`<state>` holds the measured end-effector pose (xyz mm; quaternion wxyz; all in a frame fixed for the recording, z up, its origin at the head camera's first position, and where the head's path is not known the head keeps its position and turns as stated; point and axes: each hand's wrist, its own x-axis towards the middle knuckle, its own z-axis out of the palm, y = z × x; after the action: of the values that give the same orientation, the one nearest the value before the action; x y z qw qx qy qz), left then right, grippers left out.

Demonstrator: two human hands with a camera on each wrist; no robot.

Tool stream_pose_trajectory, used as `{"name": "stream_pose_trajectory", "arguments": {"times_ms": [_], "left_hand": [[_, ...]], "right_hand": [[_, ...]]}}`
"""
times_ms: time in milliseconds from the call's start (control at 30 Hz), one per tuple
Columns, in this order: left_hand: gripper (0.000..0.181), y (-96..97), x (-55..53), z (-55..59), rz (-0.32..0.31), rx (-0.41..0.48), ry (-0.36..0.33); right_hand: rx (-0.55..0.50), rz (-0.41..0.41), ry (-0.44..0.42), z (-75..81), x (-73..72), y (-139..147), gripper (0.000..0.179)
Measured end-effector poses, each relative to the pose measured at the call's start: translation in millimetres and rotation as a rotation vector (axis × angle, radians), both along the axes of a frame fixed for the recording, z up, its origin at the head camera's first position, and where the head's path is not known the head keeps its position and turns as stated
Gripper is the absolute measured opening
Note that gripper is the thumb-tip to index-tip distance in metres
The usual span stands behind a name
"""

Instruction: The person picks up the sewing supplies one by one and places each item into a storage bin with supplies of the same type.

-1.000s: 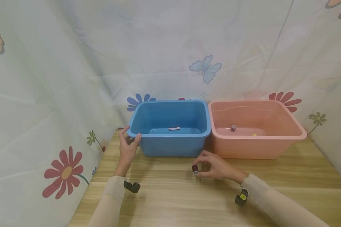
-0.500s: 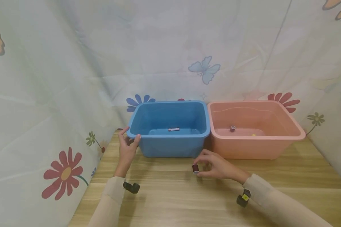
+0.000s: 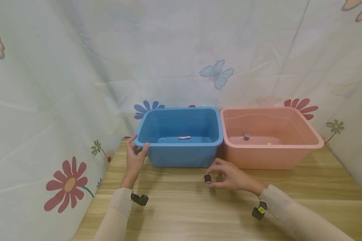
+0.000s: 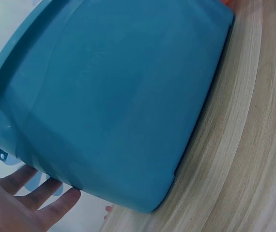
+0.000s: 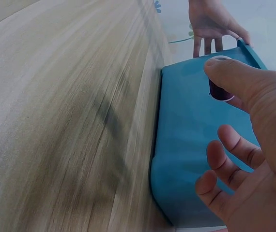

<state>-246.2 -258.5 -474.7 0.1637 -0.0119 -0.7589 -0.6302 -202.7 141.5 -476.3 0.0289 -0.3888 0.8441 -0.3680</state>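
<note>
My right hand [image 3: 229, 175] pinches a small spool of dark maroon thread [image 3: 207, 179] by its ends between thumb and finger, held above the table in front of the tubs. In the right wrist view the other fingers [image 5: 216, 154] are spread away from the spool [image 5: 220, 92]. My left hand [image 3: 135, 164] holds the left front corner of the blue plastic tub [image 3: 181, 155]. Its thumb is at the rim, and the fingers [image 4: 38, 193] reach along the tub's side in the left wrist view. A small pale pinkish strip [image 3: 184, 137] lies inside the blue tub.
A pink plastic tub [image 3: 259, 157] stands against the blue tub's right side. Another dark spool [image 3: 246, 136] and a small yellow thing [image 3: 269, 144], mostly hidden by the front rim, are in it. The wooden table [image 3: 181, 207] carries both tubs; a printed curtain [image 3: 169, 50] hangs behind.
The view has shifted very slightly. Both hands keep their holds on the spool and the tub, and neither has visibly moved otherwise.
</note>
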Motion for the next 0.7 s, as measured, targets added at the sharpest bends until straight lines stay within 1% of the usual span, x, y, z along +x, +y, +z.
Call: {"name": "stream_pose_trajectory", "arguments": {"times_ms": [433,700], "left_hand": [[0.074,0.0,0.2,1.0,-0.003,0.001,-0.005],[0.074,-1.0,1.3,3.5,-0.029,0.026,-0.012]], "right_hand": [[0.0,-0.01,-0.007,7.4,2.6,1.0,0.038],[0.009,-0.012,-0.036,14.4,4.2,2.7,0.037]]}}
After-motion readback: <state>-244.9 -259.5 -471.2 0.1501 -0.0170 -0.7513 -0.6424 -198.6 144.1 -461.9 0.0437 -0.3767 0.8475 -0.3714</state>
